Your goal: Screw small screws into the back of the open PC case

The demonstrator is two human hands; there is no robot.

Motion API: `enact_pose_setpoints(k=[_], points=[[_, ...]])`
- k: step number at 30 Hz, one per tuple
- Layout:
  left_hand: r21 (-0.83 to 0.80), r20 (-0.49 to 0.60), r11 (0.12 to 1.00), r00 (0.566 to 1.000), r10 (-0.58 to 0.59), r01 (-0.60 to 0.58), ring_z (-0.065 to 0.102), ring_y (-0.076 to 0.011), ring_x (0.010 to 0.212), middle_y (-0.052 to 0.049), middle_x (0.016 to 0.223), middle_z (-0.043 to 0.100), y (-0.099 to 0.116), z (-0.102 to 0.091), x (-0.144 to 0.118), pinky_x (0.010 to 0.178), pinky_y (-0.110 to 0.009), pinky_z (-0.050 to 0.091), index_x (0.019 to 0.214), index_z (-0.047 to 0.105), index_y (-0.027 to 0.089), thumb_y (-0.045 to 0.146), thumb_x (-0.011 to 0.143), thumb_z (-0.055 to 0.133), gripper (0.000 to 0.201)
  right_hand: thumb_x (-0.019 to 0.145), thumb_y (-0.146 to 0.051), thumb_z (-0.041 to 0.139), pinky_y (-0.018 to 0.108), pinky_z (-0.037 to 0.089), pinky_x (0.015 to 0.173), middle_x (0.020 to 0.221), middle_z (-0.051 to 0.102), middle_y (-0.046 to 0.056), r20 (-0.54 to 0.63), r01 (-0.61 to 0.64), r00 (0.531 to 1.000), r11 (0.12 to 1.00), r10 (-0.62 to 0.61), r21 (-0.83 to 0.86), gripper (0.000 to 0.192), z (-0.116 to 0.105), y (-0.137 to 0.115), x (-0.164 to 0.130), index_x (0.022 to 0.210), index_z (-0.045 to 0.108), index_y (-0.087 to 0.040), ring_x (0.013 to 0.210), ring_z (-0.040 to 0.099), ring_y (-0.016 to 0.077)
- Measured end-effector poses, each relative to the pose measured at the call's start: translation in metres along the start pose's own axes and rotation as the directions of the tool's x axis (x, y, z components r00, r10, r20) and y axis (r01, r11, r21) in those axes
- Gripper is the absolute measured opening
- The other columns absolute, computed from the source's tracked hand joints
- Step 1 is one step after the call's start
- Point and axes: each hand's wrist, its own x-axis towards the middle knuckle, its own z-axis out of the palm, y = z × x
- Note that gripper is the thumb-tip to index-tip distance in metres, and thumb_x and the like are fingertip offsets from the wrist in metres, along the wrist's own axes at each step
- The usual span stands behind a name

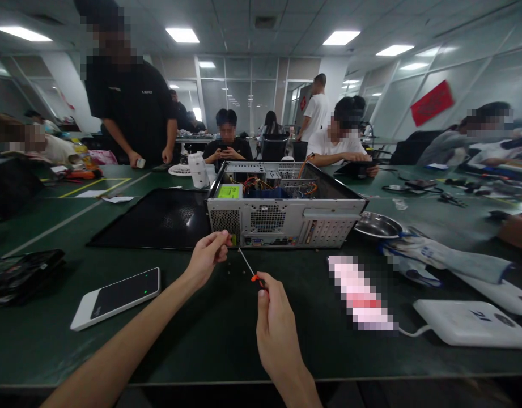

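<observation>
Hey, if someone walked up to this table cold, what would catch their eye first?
Probably the open computer case lying mid-table, its wiring exposed. Just in front of it, the right hand holds a small screwdriver aimed at the case's rear panel, while the left hand pinches something tiny by its lower corner. A white phone lies to the left.

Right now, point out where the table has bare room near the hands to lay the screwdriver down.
Bare green table lies between the phone and the right hand, which holds the screwdriver. Another free patch sits between the computer case and the blurred pink item. To the right it is crowded: metal bowl, gloves, white device. The left hand is at the case's rear.
</observation>
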Motion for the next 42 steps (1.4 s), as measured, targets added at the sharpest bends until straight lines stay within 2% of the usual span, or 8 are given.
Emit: enact_pose_setpoints(k=[4,9,12,18,25,34,38,42], points=[[-0.1,0.025,0.991,0.996,-0.082,0.084,0.045,-0.0047,0.056,-0.002,0.079,0.065,0.0016,-0.0005,0.0008,0.048,-0.018,0.033,0.093,0.076,0.013,0.038,0.066,0.091,0.04,0.109,-0.035,0.031,0.039,0.055,0.099,0.125,0.065,0.01,0.006,0.015,1.0,1.0,-0.015,0.005,0.038,0.0006,-0.0002,0.0004,0.135,0.056,-0.024,0.116,0.064,0.0225],[-0.18,0.096,0.968,0.982,-0.161,0.177,0.047,-0.0056,0.06,-0.005,0.088,0.068,0.0067,0.0004,-0.0016,0.05,-0.018,0.037,0.1,0.076,0.012,0.025,0.072,0.086,0.032,0.109,-0.035,0.033,0.038,0.054,0.099,0.124,0.065,0.01,-0.02,0.046,0.999,0.999,-0.046,0.021,0.036,-0.0002,0.0005,-0.0016,0.134,0.056,-0.024,0.115,0.065,0.0222],[-0.192,0.12,0.963,0.978,-0.171,0.192,0.048,-0.006,0.061,-0.006,0.091,0.069,0.008,0.0004,-0.0031,0.051,-0.018,0.039,0.101,0.077,0.013,0.021,0.074,0.084,0.029,0.109,-0.035,0.033,0.036,0.054,0.097,0.123,0.066,0.009,-0.017,0.058,0.998,0.998,-0.057,0.033,0.036,-0.0006,0.0003,-0.0015,0.134,0.057,-0.024,0.113,0.065,0.0214],[-0.163,0.169,0.966,0.97,-0.175,0.203,0.051,-0.0073,0.067,-0.007,0.098,0.069,0.0072,-0.0019,-0.0043,0.056,-0.02,0.044,0.1,0.077,0.014,0.023,0.075,0.084,0.028,0.109,-0.034,0.034,0.035,0.054,0.097,0.125,0.065,0.009,-0.037,0.102,0.994,0.994,-0.1,0.049,0.035,0.0015,0.0004,0.0007,0.135,0.056,-0.025,0.115,0.064,0.0213],[-0.151,0.246,0.966,0.955,-0.168,0.209,0.047,-0.0068,0.065,-0.005,0.092,0.067,0.0043,-0.0019,-0.0044,0.055,-0.019,0.04,0.097,0.077,0.014,0.026,0.074,0.085,0.027,0.109,-0.034,0.035,0.036,0.055,0.093,0.127,0.064,0.009,-0.003,0.037,0.999,0.998,-0.037,0.053,0.035,0.0031,0.0008,0.0007,0.135,0.056,-0.025,0.115,0.064,0.0221],[-0.153,0.259,0.956,0.943,-0.207,0.252,0.051,-0.0075,0.067,-0.005,0.089,0.067,0.0032,-0.0037,-0.003,0.059,-0.021,0.046,0.097,0.075,0.012,0.023,0.076,0.084,0.025,0.107,-0.034,0.038,0.038,0.055,0.095,0.125,0.065,0.009,-0.059,0.067,0.996,0.994,-0.061,0.092,0.033,0.0041,0.0052,0.0014,0.131,0.059,-0.024,0.114,0.065,0.0223],[-0.137,0.248,0.96,0.947,-0.204,0.243,0.053,-0.0077,0.068,-0.007,0.094,0.07,0.0018,-0.0038,-0.0032,0.062,-0.021,0.05,0.098,0.075,0.012,0.023,0.077,0.083,0.025,0.106,-0.032,0.041,0.038,0.056,0.093,0.125,0.066,0.009,-0.056,0.063,0.997,0.993,-0.058,0.099,0.032,0.0038,0.0039,0.0017,0.131,0.058,-0.025,0.114,0.065,0.0228],[-0.154,0.239,0.959,0.951,-0.198,0.239,0.054,-0.0078,0.067,-0.006,0.09,0.071,0.0024,-0.0038,-0.0034,0.062,-0.022,0.051,0.098,0.075,0.012,0.021,0.075,0.083,0.026,0.105,-0.032,0.045,0.039,0.055,0.096,0.125,0.067,0.009,-0.059,0.067,0.996,0.991,-0.061,0.117,0.03,0.0021,0.0014,0.0017,0.131,0.059,-0.024,0.115,0.065,0.023]])
